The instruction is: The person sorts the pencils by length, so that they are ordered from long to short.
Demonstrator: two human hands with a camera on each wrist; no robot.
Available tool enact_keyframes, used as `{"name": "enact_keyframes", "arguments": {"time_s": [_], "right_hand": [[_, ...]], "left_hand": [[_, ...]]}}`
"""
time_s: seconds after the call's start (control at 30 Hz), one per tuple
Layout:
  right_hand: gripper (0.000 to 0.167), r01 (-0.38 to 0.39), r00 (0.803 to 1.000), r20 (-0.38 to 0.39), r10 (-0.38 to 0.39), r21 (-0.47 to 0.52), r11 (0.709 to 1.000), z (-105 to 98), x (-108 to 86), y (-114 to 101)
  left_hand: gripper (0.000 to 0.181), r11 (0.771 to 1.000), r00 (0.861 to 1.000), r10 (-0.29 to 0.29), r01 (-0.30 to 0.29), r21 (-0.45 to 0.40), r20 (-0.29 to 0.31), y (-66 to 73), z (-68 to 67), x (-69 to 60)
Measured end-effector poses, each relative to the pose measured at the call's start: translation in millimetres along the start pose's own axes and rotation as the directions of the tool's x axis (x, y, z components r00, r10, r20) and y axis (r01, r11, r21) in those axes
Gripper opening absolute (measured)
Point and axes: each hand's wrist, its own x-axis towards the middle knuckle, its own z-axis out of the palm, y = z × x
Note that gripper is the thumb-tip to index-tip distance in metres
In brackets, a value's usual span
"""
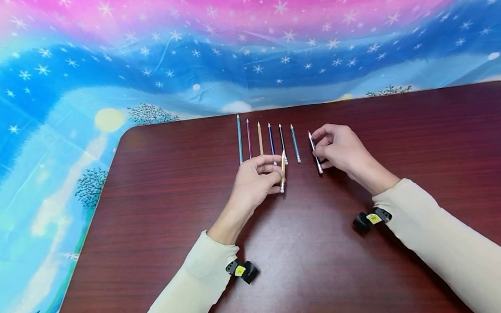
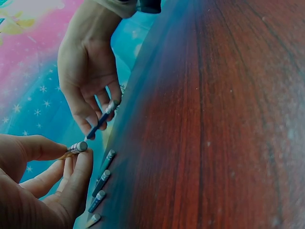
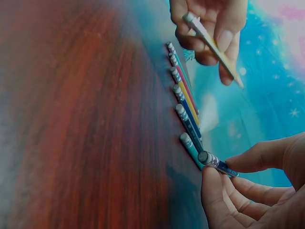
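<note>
My left hand (image 1: 257, 181) pinches a yellow pencil (image 1: 283, 172), its tip pointing away and its eraser end toward me. It is above the near ends of the row of pencils. My right hand (image 1: 340, 149) pinches a dark blue pencil (image 1: 316, 153) just right of that row. Between finger and thumb, its eraser end (image 3: 205, 157) shows in the right wrist view. On the table lie a long teal pencil (image 1: 239, 137), a magenta pencil (image 1: 249, 139), a yellow-orange pencil (image 1: 260, 138), a blue pencil (image 1: 271, 139), a black pencil (image 1: 282, 141) and a short teal pencil (image 1: 295, 145), side by side.
The dark red-brown wooden table (image 1: 312, 250) has rounded far corners. Behind it and along its left hangs a pink and blue cloth (image 1: 240, 43) with snowflakes. A small black camera (image 1: 249, 272) sits on the left cuff, another camera (image 1: 363, 222) on the right.
</note>
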Motion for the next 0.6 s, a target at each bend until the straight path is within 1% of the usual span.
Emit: {"name": "enact_keyframes", "arguments": {"time_s": [0.13,0.23,0.4,0.6], "right_hand": [[0.043,-0.024,1.000,0.001,0.024,0.034,0.999,3,8.9,-1],[0.044,-0.042,0.999,-0.003,0.042,0.055,0.998,5,15.5,-2],[0.043,-0.068,0.997,-0.021,0.069,0.064,0.996,9,24.2,-3],[0.040,-0.075,0.996,-0.044,0.078,0.071,0.995,16,32.7,-5]], "left_hand": [[0.037,1.000,1.000,0.012,-0.012,0.001,-0.010,1.9,-1.9,-0.6],[0.038,1.000,1.000,0.010,-0.010,0.001,-0.016,2.4,-4.1,-1.2],[0.039,1.000,1.000,0.007,-0.007,0.008,-0.016,2.2,-6.8,-2.5],[0.039,1.000,1.000,0.018,-0.018,0.004,-0.016,3.3,-8.0,-3.8]]}}
